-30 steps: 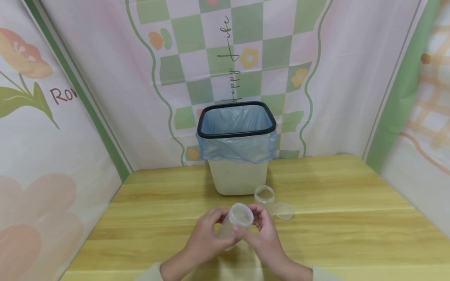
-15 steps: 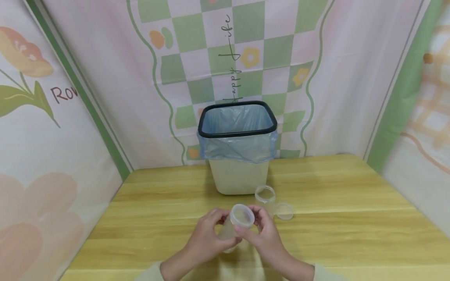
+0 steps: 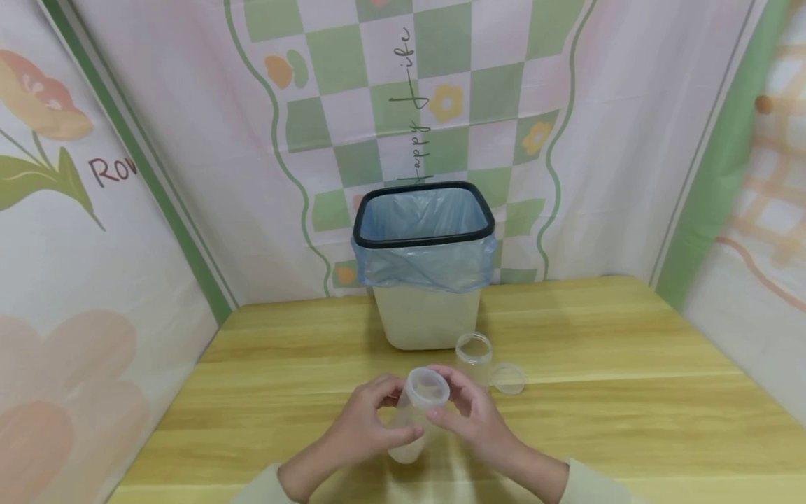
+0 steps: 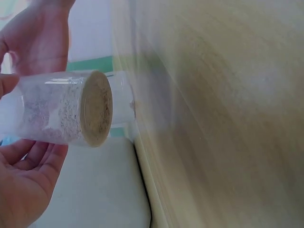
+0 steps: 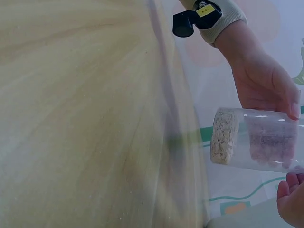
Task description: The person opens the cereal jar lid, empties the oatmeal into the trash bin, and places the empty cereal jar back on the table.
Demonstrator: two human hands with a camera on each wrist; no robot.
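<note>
Clear jar [image 3: 414, 413], long axis nearly upright, base down, top leaning slightly right, left hand [image 3: 366, 423] grasping its side, right hand [image 3: 474, 418] with fingers grasping its top.

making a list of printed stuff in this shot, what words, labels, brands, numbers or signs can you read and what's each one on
"Happy Life": sideways on the back curtain, first letter not fully clear.
"Ro" plus a cut-off letter, perhaps w: on the left curtain.
Yellow label on the black wrist gadget: too small and blurred to read.
Held jar, standing jar, loose lid and bin: no lettering visible.
</note>
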